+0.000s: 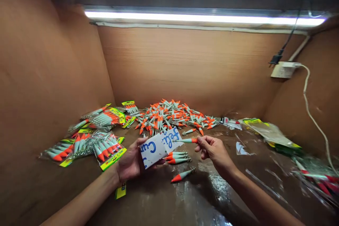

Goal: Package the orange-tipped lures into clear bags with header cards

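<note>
My left hand (132, 162) grips a folded white card (155, 151) with blue handwriting on it. Between the fingertips of my right hand (213, 150) is a fishing lure (188, 141), pale with an orange end, its hooked end lying over the card's right edge. Just below the card, a few more lures (178, 160) lie side by side by my left fingertips; whether those fingers touch them I cannot tell. Nearer to me, a single lure (182, 175) rests on the table. A yellow-green label (121, 190) shows beneath my left wrist.
A large heap of loose lures (169, 113) sits against the back wall. Bagged lures (106, 144) are piled at left. Flat packets (270, 136) and more wrapped lures (320, 180) lie at right. A white cable (307, 102) hangs from a wall socket (284, 70).
</note>
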A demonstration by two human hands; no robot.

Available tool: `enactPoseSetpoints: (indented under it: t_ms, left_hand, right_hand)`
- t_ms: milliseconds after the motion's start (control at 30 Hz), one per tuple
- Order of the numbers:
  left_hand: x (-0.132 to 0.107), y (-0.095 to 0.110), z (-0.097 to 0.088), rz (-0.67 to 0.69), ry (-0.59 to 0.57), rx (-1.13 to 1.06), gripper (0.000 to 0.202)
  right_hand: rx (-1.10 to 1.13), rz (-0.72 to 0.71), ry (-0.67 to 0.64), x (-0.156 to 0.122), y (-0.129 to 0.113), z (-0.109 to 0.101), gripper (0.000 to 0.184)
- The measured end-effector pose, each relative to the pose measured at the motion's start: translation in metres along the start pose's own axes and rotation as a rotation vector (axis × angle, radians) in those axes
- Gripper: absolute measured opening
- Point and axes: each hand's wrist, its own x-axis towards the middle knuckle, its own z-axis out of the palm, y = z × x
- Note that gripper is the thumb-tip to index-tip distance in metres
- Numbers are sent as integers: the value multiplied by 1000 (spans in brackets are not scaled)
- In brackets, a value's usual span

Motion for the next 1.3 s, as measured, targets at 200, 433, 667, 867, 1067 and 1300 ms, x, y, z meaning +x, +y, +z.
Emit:
enactPoseSetpoints:
  t_ms: [200, 433, 667, 867, 1067, 1300]
  left_hand:
    - [-3, -4, -10, 16, -35, -30, 78]
    - [-6, -1, -10, 23, 73, -34, 75]
    - [-2, -15, -8, -36, 37, -2, 79]
    - [2, -20, -2, -63, 28, 26, 88]
    - [2, -12, -3, -43, 94, -7, 91]
    - [1, -17, -6, 2, 52, -23, 84]
  right_hand:
    - [-370, -232, -9, 11, 0, 43, 35]
    - [-927, -878, -140, 8, -3, 36, 11]
    - [-1091, -967, -285, 3, 5, 42, 10]
    - [-1101, -919, -341, -9, 9, 62, 20]
    - [-1088, -796, -510, -3, -18, 55, 18]
    - [-1091, -897, -491, 6, -8, 52, 15]
